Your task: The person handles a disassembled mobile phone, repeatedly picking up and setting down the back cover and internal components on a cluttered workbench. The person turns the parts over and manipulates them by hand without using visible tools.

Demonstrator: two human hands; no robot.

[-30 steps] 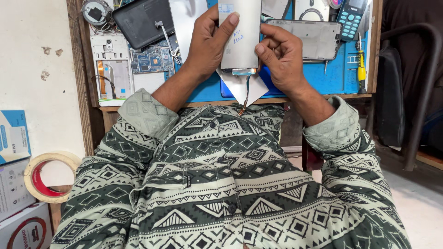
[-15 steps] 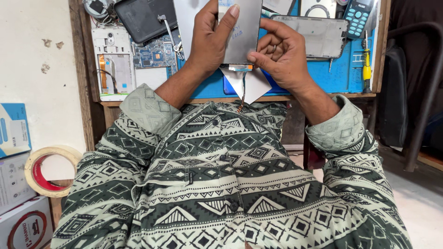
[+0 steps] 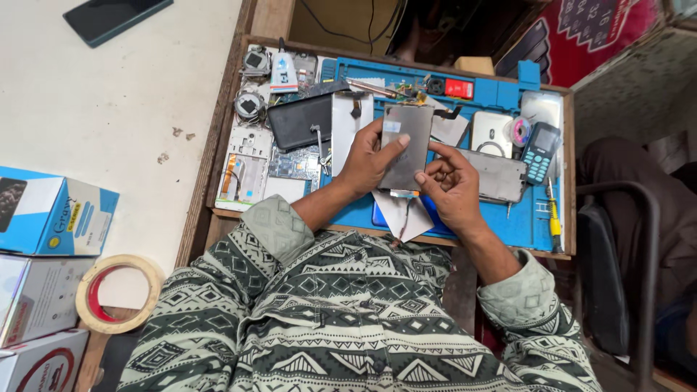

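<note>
Both my hands pinch the thin grey screen panel [image 3: 406,147] above the blue worktop mat [image 3: 519,218], left fingers [image 3: 383,145] and right fingers [image 3: 430,173] gripping edges; squeezing unevenly could crack it.

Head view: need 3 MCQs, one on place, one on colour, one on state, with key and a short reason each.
1. Where does the roll of tape lie?
A. on the blue mat
B. on the pale surface at lower left, beside the boxes
C. on the chair

2. What colour is the work mat in the wooden tray?
A. blue
B. green
C. black

3. How is the grey metal panel held?
A. lying flat on the mat, untouched
B. in the right hand alone
C. gripped by both hands above the mat

Key: 1 B, the tape sits next to the stacked boxes. 2 A, blue shows all around the parts. 3 C, the left hand wraps its left edge and the right hand pinches its lower right corner.
</note>
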